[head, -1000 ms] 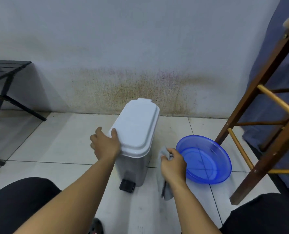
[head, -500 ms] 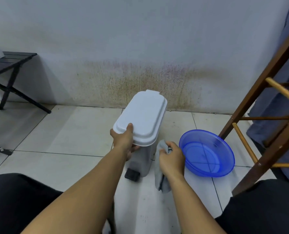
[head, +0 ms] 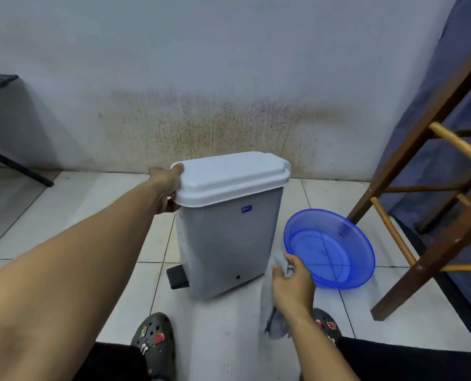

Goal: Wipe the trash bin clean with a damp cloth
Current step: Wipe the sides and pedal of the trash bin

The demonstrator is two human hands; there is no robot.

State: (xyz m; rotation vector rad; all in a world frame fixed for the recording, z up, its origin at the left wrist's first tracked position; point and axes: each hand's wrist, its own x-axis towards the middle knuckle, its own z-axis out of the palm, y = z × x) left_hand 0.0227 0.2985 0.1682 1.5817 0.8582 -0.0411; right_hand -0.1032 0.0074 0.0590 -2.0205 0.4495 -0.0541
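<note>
Grey plastic bin [head: 228,243], white lid [head: 228,174], stands on tiles [head: 91,215] beside the round blue basin [head: 329,248]; left hand [head: 165,188] clamps the lid's edge, right hand [head: 292,287] clenches the grey cloth [head: 272,323]. Best brace it, wipe downward.

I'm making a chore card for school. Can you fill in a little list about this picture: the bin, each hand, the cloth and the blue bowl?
trash bin: grey, standing on the tiled floor by a stained wall
lid: white, closed
pedal: black, at the bin's lower left
left hand: grips the lid's left edge
right hand: holds the cloth by the bin's lower right corner
cloth: grey, hanging down from that hand
blue bowl: on the floor right of the bin, beside a wooden stool
</note>
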